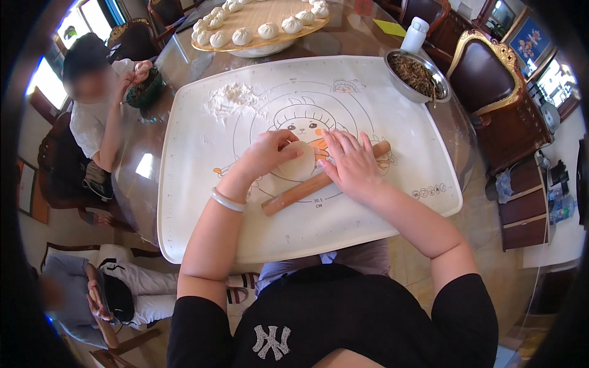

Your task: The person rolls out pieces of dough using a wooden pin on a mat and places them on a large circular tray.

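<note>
On the white printed baking mat (196,208) lies a thin round dough wrapper (297,165). My left hand (268,152), with a pale bangle on its wrist, pinches the wrapper's upper left edge between curled fingers and thumb. Just below the dough, a wooden rolling pin (288,199) lies slantwise, its right end farther from me. My right hand (354,161) rests palm down over the pin's right part, fingers stretched out and spread. A heap of flour (233,99) is scattered at the mat's far left.
Several pleated buns (268,30) stand on a round woven tray (257,17) at the back. A metal bowl of dark filling (418,75) is far right, near a white bottle (415,35). At left, a person (92,116) handles dough over a green bowl (145,92); another sits lower left.
</note>
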Available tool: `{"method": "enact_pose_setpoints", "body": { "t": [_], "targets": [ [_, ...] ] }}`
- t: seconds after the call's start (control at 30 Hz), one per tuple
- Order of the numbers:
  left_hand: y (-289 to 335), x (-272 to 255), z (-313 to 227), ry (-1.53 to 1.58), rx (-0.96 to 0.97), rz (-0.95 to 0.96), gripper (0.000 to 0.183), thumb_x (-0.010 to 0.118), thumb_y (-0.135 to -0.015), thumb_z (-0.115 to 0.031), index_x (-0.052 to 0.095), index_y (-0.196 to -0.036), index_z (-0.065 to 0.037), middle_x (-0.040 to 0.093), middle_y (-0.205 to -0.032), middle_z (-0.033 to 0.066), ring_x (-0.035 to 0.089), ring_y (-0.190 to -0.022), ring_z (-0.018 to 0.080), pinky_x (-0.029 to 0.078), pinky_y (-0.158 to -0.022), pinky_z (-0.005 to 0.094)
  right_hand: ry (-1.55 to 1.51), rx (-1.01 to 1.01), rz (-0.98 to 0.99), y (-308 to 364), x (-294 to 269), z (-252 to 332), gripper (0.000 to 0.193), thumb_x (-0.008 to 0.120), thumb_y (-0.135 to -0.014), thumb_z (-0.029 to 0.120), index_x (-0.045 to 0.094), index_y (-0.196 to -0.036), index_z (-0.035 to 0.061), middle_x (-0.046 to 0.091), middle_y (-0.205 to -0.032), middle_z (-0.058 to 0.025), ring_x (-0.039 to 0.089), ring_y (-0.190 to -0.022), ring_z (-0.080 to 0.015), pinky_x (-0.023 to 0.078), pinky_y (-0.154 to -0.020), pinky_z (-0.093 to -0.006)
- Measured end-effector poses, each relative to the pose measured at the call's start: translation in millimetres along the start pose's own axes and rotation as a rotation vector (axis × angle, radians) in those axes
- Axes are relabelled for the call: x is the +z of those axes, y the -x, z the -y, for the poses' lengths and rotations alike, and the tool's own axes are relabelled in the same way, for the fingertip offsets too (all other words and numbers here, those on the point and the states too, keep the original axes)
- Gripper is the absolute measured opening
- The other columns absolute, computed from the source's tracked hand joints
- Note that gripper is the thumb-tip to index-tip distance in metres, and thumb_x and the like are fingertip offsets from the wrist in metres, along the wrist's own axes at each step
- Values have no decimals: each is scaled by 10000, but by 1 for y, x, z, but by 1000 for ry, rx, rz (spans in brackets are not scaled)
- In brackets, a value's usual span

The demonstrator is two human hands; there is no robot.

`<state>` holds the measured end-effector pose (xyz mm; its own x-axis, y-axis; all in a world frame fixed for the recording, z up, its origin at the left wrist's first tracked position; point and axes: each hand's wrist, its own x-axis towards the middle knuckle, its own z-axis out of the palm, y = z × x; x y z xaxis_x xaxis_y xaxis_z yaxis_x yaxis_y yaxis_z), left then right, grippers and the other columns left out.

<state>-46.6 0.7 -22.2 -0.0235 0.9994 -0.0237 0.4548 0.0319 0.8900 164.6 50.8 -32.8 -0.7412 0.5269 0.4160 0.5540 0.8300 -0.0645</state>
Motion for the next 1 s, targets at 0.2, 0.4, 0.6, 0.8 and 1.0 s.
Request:
{"method": "enact_pose_setpoints", "body": {
  "t": [0.2,0.4,0.6,0.8,1.0],
  "targets": [
    [4,2,-7,-212,2,44,205,657,-766,-161,641,-874,13,601,-680,59,521,-618,113,430,-569,267,57,117,85,-31,19,-4,539,393,-921,374,327,-1353,58,375,-1356,-155,326,-1273,-269,237,-1017,-515],
    [4,2,-2,-219,57,-120,196,656,-769,-145,637,-854,31,586,-632,61,517,-579,114,438,-560,272,40,187,39,-70,37,-3,534,398,-924,367,324,-1362,71,364,-1367,-164,321,-1277,-281,249,-1022,-453],
    [-3,-4,15,-10,-32,-57,263,618,-777,-139,618,-1008,-14,647,-856,124,606,-770,193,484,-688,306,-33,107,132,-13,8,1,572,391,-922,385,309,-1358,25,355,-1371,-179,320,-1280,-280,236,-1028,-440],
    [2,-7,5,248,-221,-52,373,596,-779,-89,512,-1132,-3,626,-902,120,588,-822,153,470,-680,273,17,69,131,26,-10,5,574,384,-919,385,321,-1345,6,369,-1357,-197,346,-1262,-284,252,-1005,-481],
    [1,-7,10,-64,-106,-41,321,648,-778,-154,614,-1043,24,650,-819,77,581,-712,121,463,-656,252,-16,216,143,-37,19,9,532,379,-921,328,318,-1352,24,360,-1370,-177,335,-1275,-263,259,-1013,-476]
  ]
}}
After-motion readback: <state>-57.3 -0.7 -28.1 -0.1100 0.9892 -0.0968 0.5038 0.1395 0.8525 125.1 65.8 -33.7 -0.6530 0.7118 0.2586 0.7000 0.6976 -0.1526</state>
